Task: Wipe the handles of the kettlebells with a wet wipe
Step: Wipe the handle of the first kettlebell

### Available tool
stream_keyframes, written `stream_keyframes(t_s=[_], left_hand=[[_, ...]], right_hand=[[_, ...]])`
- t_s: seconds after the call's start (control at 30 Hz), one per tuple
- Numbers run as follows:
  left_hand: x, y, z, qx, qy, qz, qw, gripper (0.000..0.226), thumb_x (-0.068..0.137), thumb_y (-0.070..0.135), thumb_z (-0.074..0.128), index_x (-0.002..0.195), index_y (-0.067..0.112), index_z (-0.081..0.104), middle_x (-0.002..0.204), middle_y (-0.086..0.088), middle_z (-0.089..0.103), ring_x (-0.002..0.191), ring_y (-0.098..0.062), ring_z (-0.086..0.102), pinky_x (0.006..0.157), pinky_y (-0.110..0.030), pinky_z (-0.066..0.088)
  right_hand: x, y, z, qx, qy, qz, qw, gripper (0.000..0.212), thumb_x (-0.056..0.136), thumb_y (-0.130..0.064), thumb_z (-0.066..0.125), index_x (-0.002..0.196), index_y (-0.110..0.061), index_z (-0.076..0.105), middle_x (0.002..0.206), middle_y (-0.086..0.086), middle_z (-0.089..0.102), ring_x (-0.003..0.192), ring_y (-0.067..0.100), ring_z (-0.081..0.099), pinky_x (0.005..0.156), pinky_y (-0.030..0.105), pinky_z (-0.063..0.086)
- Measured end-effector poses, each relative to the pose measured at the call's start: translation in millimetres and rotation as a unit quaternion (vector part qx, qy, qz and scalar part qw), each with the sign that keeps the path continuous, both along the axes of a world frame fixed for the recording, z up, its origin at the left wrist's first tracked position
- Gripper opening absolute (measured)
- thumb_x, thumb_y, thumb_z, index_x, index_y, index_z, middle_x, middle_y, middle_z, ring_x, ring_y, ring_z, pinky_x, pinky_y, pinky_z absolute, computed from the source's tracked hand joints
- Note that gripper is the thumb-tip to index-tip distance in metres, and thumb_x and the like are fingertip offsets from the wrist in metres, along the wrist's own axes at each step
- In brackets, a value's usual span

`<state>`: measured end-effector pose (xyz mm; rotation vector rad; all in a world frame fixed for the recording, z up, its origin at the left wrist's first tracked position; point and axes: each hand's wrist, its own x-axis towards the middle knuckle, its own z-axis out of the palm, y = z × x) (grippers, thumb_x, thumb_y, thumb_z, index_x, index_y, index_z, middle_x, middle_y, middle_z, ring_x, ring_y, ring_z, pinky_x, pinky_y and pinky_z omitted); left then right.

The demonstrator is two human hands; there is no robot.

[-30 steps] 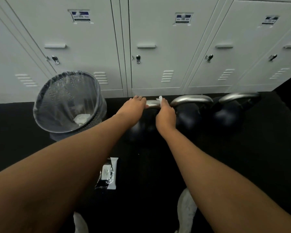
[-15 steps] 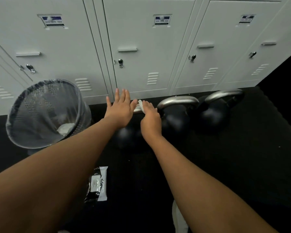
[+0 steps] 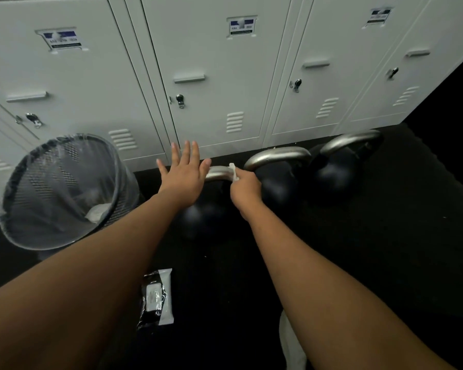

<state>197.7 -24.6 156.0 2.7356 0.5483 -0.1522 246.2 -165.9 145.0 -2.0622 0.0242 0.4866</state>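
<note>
Just below the centre of the frame, the right hand [image 3: 245, 186] is curled and pinches a small bunched white wet wipe [image 3: 233, 170] against the right end of the curved silver metal handle [image 3: 219, 173] of the leftmost round black kettlebell [image 3: 206, 217]. The left hand [image 3: 183, 177] is spread flat over the handle's left end with its fingers straight and apart. It grips nothing, and whether its palm touches the metal cannot be told. To the right stand two more black kettlebells, their silver handles at centre right [image 3: 275, 157] and upper right [image 3: 350, 141], close together on the black floor [image 3: 358, 236] in front of the pale grey metal lockers [image 3: 214, 76]. A black mesh waste basket [image 3: 64, 138] with a clear liner sits at the left, and a black-and-white pack of wipes [image 3: 157, 297] lies on the floor at lower centre. The main risk, as I judge it, is a partial clean: the wipe is bunched small and pressed from above, so a stroke along the handle may miss the underside and the upright sides. With the left hand not clasped on the handle, a firm rub could also rock the kettlebell. The middle handle stands just beside the right hand, so a long stroke rightward may knock the knuckles against it or drag the wipe loose from the pinch.
</note>
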Motion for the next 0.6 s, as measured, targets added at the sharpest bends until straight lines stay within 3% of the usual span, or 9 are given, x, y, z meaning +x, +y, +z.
stream_keyframes(t_s=[0.1, 0.27, 0.4, 0.5, 0.6], left_hand=[[-0.1, 0.4, -0.8, 0.002, 0.002, 0.004, 1.0, 0.068, 0.098, 0.057, 0.005, 0.154, 0.021, -0.009, 0.161, 0.001, -0.016, 0.145, -0.025, -0.024, 0.113, -0.062, -0.009], [0.0, -1.8, -0.3, 0.01, 0.004, 0.005, 1.0, 0.067, 0.099, 0.057, 0.006, 0.154, 0.02, -0.008, 0.161, 0.0, -0.016, 0.145, -0.025, -0.023, 0.113, -0.061, -0.008], [0.0, 2.3, -1.7, -0.003, 0.011, -0.004, 1.0, 0.067, 0.099, 0.056, 0.005, 0.154, 0.018, -0.003, 0.162, -0.005, -0.009, 0.147, -0.024, -0.019, 0.117, -0.058, -0.004], [-0.7, 3.2, 0.0, -0.02, 0.011, -0.017, 1.0, 0.066, 0.1, 0.054, 0.006, 0.155, 0.018, 0.0, 0.162, -0.004, -0.005, 0.148, -0.023, -0.016, 0.118, -0.057, -0.002], [-0.2, 2.9, -1.1, -0.012, -0.001, -0.015, 1.0, 0.065, 0.1, 0.054, 0.006, 0.154, 0.018, -0.003, 0.163, -0.001, -0.006, 0.148, -0.022, -0.016, 0.117, -0.057, -0.003]], right_hand=[[-9.6, -0.7, -1.4, 0.004, -0.036, 0.024, 0.999, 0.047, 0.099, -0.006, 0.044, 0.136, -0.032, 0.058, 0.125, 0.006, 0.065, 0.116, 0.023, 0.058, 0.106, 0.033, 0.043], [-10.4, -1.6, -9.0, -0.001, 0.007, -0.007, 1.0, 0.042, 0.104, -0.016, 0.04, 0.143, -0.026, 0.051, 0.138, 0.011, 0.057, 0.13, 0.028, 0.051, 0.112, 0.036, 0.038], [-22.3, -3.8, -13.2, 0.001, -0.037, -0.005, 0.999, 0.06, 0.097, 0.005, 0.039, 0.148, -0.027, 0.044, 0.142, 0.01, 0.054, 0.131, 0.025, 0.049, 0.11, 0.027, 0.034], [-14.3, -3.4, -15.7, 0.01, -0.03, -0.009, 0.999, 0.049, 0.101, -0.006, 0.041, 0.143, -0.029, 0.051, 0.137, 0.008, 0.058, 0.128, 0.025, 0.052, 0.109, 0.027, 0.038], [-13.0, 4.1, -8.6, 0.002, -0.097, 0.027, 0.995, 0.056, 0.094, 0.005, 0.04, 0.137, -0.026, 0.058, 0.129, 0.007, 0.063, 0.12, 0.021, 0.056, 0.098, 0.014, 0.033]])
